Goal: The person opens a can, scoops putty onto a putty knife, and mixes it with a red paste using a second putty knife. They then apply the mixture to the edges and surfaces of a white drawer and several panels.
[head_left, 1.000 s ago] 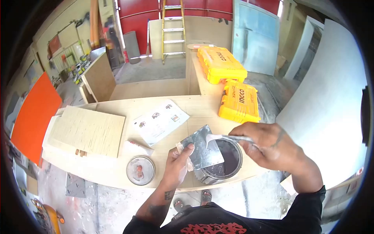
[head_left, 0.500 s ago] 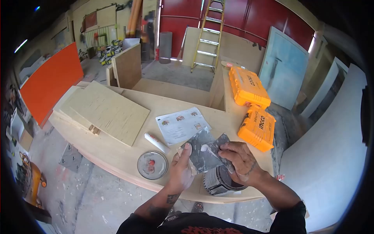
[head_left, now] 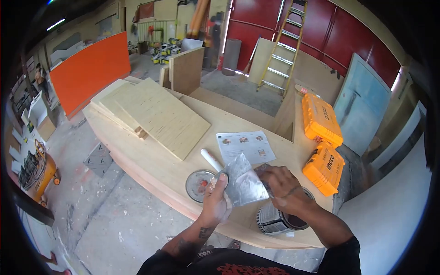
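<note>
The flat metal plate is gray and shiny, with a bright glare across the lower half and paler smears higher up. It is above the near side of the desk, tipped at a slant. The left hand has its near left edge, with the thumb pressed on top and the fingers tucked under. The right hand is just beside the plate's right edge, its fingers curled around a dark, flat tool.

Most of that tool is hidden by the fingers, so its shape is hard to see. I cannot tell if it touches the plate. The right hand and arm also cover part of the open can, and the inside looks dark. The left hand and plate hide a bit of the round lid, which has a red blob on it.
</note>
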Tool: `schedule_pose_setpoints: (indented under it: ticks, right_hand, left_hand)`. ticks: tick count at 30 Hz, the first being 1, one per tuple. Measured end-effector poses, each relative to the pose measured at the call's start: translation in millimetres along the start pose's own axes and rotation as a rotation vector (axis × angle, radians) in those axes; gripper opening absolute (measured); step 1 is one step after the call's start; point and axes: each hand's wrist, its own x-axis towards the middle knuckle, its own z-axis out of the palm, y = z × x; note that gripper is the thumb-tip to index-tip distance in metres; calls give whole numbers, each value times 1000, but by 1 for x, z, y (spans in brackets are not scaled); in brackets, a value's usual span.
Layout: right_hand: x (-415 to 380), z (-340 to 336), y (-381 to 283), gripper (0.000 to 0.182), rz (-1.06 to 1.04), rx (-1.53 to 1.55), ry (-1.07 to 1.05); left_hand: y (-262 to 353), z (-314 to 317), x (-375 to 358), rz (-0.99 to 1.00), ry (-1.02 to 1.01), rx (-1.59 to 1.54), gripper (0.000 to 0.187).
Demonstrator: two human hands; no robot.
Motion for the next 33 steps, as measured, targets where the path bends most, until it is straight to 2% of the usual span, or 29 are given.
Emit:
schedule_pose_setpoints:
  ticks: [3,6,7,10,13,16,19,22,25,27,28,29,31,33]
  right_hand:
    - [3,19,4,46,81,184,-72]
    - [16,11,3,42,256,703,22]
    - [17,0,1,42,366,1102,-63]
    - [27,-23,-16,50,290,1212,-103]
    - [31,-25,-38,54,195,1073,-21]
    - [30,-20,-54,56,341,1252,-103]
    - [33,-9,-51,60,105,953,-33]
    - [33,-15,-50,59,50,781,-127]
    - [30,-17,-47,56,99,671,-266]
    - [32,-20,-47,52,165,773,-317]
    - [33,-22,-47,50,200,825,-347]
    - [31,-24,-47,47,343,917,-328]
    - [24,-26,-45,42,639,1092,-278]
    - [14,-17,-40,37,534,953,-162]
  left_hand:
    - [18,3,-11,100,-21,59,47]
    - [28,-9,-13,111,56,136,47]
    - [32,-12,-14,123,60,152,46]
    - [37,-17,-16,145,67,191,46]
    - [44,-19,-18,174,86,224,45]
    - [48,-22,-20,196,98,277,43]
    - [48,-20,-23,229,112,308,36]
    - [49,-19,-25,225,120,345,26]
    - [50,-25,-29,179,129,431,26]
    - [52,-27,-31,166,161,427,27]
    - [56,-27,-32,228,263,378,28]
    - [62,-28,-34,280,374,332,30]
    - [84,-42,-37,391,342,179,39]
    - [107,-53,-46,521,309,157,46]
